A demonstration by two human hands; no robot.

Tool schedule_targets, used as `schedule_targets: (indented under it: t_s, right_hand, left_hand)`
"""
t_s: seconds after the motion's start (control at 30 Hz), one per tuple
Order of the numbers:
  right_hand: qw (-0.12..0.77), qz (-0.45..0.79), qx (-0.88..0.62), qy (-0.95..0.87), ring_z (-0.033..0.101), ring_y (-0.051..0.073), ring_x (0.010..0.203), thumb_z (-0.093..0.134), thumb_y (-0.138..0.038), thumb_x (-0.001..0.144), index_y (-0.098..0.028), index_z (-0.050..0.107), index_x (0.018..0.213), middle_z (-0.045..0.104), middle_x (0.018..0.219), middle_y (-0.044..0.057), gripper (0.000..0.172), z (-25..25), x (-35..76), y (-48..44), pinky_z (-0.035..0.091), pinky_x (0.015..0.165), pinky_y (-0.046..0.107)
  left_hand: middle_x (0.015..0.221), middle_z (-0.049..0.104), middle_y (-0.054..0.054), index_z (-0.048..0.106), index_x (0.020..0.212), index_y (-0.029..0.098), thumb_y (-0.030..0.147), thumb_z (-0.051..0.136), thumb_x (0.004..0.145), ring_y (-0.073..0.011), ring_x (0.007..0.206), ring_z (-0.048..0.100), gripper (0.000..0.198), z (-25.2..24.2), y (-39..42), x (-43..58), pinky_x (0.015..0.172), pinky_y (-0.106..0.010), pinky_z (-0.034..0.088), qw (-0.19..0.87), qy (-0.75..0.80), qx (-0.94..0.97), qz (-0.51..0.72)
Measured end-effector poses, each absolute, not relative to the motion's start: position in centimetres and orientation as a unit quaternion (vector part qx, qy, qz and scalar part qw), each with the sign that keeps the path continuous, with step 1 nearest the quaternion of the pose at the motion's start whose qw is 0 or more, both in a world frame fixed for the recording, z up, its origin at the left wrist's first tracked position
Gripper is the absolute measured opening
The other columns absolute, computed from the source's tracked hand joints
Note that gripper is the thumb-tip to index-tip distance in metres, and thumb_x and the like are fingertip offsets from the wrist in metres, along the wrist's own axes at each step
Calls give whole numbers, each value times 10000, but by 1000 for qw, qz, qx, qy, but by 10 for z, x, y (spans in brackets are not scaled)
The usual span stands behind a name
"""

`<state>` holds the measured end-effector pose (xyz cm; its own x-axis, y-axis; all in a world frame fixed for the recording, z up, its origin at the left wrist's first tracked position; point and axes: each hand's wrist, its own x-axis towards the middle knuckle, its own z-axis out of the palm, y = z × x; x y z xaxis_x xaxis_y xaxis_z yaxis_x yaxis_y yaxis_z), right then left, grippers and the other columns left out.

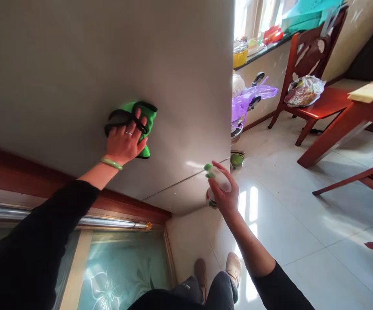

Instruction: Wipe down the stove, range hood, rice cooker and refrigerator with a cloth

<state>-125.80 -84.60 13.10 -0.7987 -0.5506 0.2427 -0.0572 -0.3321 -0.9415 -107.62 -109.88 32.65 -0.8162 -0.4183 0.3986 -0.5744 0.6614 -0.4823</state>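
Note:
My left hand (124, 142) is pressed flat against a large beige wall panel (76, 73). Under its fingers lies a green microfibre cloth with a black edge (146, 118). My right hand (223, 191) grips a small white spray bottle with a green top (219, 178), held out near the panel's lower corner. The bottle does not touch the panel. A jade-green bangle and a ring are on my left hand and wrist.
Reddish wooden trim (44, 165) and a metal rail (60, 216) run below the panel above a frosted flower-patterned glass door (118, 275). Beyond stand a red wooden chair (318, 101) holding a plastic bag, a table, a purple bag, and a windowsill with household items.

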Motion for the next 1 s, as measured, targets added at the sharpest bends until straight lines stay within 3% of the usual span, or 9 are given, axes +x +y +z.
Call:
schedule_targets:
  t_s: [0.1,0.23,0.43,0.5,0.57,0.63,0.73,0.87,1.0]
  right_hand:
    - [245,-755,-265,547,590,154,533,772,-513,837,-228,724,1031,726,770,11,349,159,-1252,-856,469,483,282]
    - [302,-737,-203,569,558,149,585,795,-521,795,-221,755,1015,665,676,-18,374,181,-1257,-865,477,586,283]
    - [414,-674,-248,560,596,161,703,859,-463,661,-219,810,1092,784,981,52,498,194,-1274,-843,491,651,295]
    - [396,-654,-280,580,637,184,751,840,-524,722,-216,824,1051,793,977,66,451,195,-1276,-826,511,673,298]
    - [365,-653,-300,592,691,213,821,819,-576,780,-219,825,1063,803,1016,81,456,197,-1277,-810,543,694,300]
    - [343,-659,-314,591,716,207,785,813,-577,825,-231,810,1131,807,1089,89,462,203,-1276,-798,565,656,296]
    - [307,-672,-348,577,675,171,582,809,-532,866,-233,788,1153,808,1020,79,414,217,-1275,-791,557,531,301]
    - [246,-688,-383,565,644,178,515,798,-502,886,-229,782,1066,710,701,3,327,231,-1273,-797,544,490,299]
    - [217,-688,-348,599,616,150,520,772,-504,905,-232,766,1014,765,834,25,293,230,-1266,-799,528,487,289]
  left_hand:
    - [1591,579,-189,542,1592,203,461,381,1075,-407,1248,635,600,325,-1098,-1074,1015,-557,438,131,-912,263,287]
    - [1523,645,-180,610,1538,204,426,360,1089,-351,1160,682,560,321,-1096,-1075,947,-481,467,132,-918,246,282]
    - [1460,683,-213,659,1476,171,489,405,1067,-382,1175,695,577,341,-1101,-1053,1004,-514,482,179,-895,329,243]
    - [1580,568,-246,583,1544,134,545,440,1039,-456,1374,583,666,364,-1106,-1026,1139,-616,404,259,-851,387,243]
    - [1712,368,-275,462,1620,73,572,453,1020,-498,1575,345,780,389,-1107,-1003,1260,-693,231,344,-806,414,245]
    - [1767,209,-291,346,1664,18,568,414,1033,-472,1665,126,840,408,-1104,-994,1314,-690,103,411,-766,425,251]
    - [1790,106,-282,201,1709,24,545,326,1074,-416,1691,-5,831,413,-1097,-1022,1326,-678,102,479,-705,454,261]
    - [1779,205,-256,252,1716,94,529,376,1086,-450,1667,148,776,386,-1087,-1101,1293,-710,180,402,-788,399,240]
    - [1678,454,-229,467,1632,126,395,362,1109,-416,1464,511,598,343,-1079,-1174,1222,-632,350,193,-930,254,185]
